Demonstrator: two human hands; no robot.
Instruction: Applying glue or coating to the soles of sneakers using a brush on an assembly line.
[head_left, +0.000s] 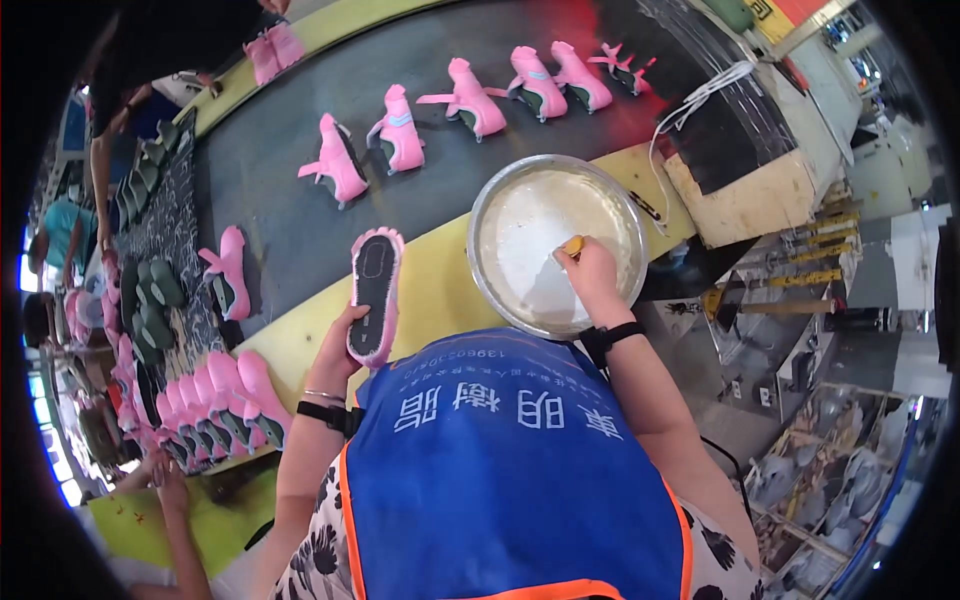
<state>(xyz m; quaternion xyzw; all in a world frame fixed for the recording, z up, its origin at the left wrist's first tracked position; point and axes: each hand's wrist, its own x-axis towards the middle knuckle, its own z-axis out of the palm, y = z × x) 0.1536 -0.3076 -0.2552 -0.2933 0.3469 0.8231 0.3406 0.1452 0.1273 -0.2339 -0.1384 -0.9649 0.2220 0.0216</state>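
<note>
My left hand [343, 338] grips a pink shoe upper [396, 290] by its side, and its dark sole side [375, 285] faces up. Over a round metal basin [478, 262], my right hand [592, 272] is closed on a small tool with a yellow handle [573, 245]. The tool's working end cannot be made out. White, creamy liquid [525, 240] coats the inside of the basin, which stands on the yellow table edge just ahead of me.
Several pink shoe uppers [400, 135] stand spaced along the dark belt [270, 170]. More uppers [215, 400] crowd the left edge, near green soles [153, 310]. A white cable [690, 108] hangs at the right. Another person's forearms [175, 510] show at lower left; another person stands far left.
</note>
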